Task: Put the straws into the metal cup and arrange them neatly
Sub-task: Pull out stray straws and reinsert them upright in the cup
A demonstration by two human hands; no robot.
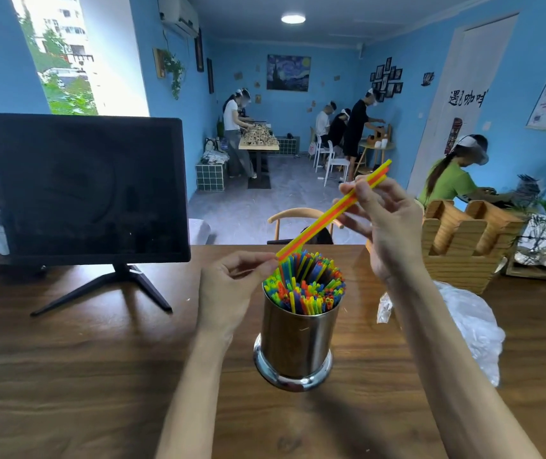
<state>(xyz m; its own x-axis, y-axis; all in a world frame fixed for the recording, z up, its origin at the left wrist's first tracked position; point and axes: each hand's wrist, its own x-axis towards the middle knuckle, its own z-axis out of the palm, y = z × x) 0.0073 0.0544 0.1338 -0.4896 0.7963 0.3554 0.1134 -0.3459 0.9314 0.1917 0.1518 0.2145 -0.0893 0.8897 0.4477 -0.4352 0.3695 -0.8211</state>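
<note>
A shiny metal cup [294, 342] stands on the wooden table [82, 376], packed with several coloured straws [304, 286] standing upright. Above it, my right hand [384, 223] pinches a small bunch of yellow and orange straws [331, 212] near their upper end; the bunch slants down to the left. My left hand [231, 289] pinches the lower end of that bunch, just over the cup's left rim.
A dark monitor [86, 187] on a stand occupies the table's left. A wooden holder [463, 240] and a crumpled clear plastic bag [470, 323] lie to the right. A chair back [301, 217] shows beyond the table. Several people work in the room behind.
</note>
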